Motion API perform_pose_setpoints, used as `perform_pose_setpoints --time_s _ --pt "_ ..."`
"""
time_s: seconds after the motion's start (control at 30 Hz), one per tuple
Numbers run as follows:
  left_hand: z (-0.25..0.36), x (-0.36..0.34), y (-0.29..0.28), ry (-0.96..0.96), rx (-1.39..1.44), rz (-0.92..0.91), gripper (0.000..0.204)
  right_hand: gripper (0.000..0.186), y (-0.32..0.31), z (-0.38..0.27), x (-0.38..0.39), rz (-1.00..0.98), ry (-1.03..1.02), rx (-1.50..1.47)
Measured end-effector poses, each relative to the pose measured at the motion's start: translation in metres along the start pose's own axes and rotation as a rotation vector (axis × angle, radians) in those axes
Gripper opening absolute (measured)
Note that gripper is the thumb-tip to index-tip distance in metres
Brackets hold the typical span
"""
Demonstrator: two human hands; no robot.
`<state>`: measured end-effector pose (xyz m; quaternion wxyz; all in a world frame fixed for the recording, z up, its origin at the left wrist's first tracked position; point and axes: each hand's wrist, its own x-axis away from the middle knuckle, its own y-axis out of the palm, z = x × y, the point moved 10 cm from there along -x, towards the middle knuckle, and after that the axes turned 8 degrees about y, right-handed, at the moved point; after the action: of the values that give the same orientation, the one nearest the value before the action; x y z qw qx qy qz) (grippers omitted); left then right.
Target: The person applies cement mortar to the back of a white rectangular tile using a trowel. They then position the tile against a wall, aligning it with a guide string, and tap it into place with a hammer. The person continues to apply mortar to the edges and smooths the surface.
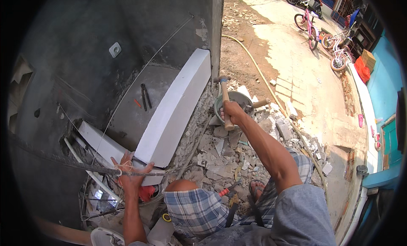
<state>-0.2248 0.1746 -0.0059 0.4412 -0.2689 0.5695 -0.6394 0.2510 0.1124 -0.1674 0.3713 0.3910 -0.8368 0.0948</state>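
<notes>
A long white block (176, 110) lies slanting along the top of a broken masonry edge. My left hand (130, 173) is at its near end, thumb and fingers spread, touching the block's edge and a second white block (99, 141) to the left. A thin bar with string wound on it crosses that hand. In my right hand (232, 112) is a hammer (225, 93), gripped by its wooden handle with the head up. Below the hammer is a round bucket (218, 105), partly hidden by my hand, with a wooden-handled tool (260, 103) lying across it.
Pincers (146, 97) and a small orange piece (137, 103) lie on the grey slab. A taut string runs along the dark wall (85, 76). Rubble (229, 157) covers the ground at my feet, with a red-handled tool (229, 189). A yellow hose (271, 87) and bicycles (311, 29) are beyond.
</notes>
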Motion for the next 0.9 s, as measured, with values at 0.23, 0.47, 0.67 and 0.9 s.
perform_pose_setpoints --time_s 0.23,0.47,0.67,0.9 --pt "0.008 0.000 -0.002 -0.013 0.050 -0.023 0.093 0.027 0.093 0.030 -0.063 -0.097 0.030 -0.451" --pt "0.004 0.001 0.007 0.081 0.062 0.095 0.089 0.023 0.083 0.033 -0.071 -0.116 0.021 -0.519" --pt "-0.007 0.002 0.003 0.068 0.102 0.121 0.088 0.022 0.077 0.036 -0.056 -0.123 0.039 -0.291" --pt "0.003 -0.006 0.008 0.082 0.110 0.094 0.095 0.023 0.032 0.158 0.070 -0.159 0.110 -0.046"
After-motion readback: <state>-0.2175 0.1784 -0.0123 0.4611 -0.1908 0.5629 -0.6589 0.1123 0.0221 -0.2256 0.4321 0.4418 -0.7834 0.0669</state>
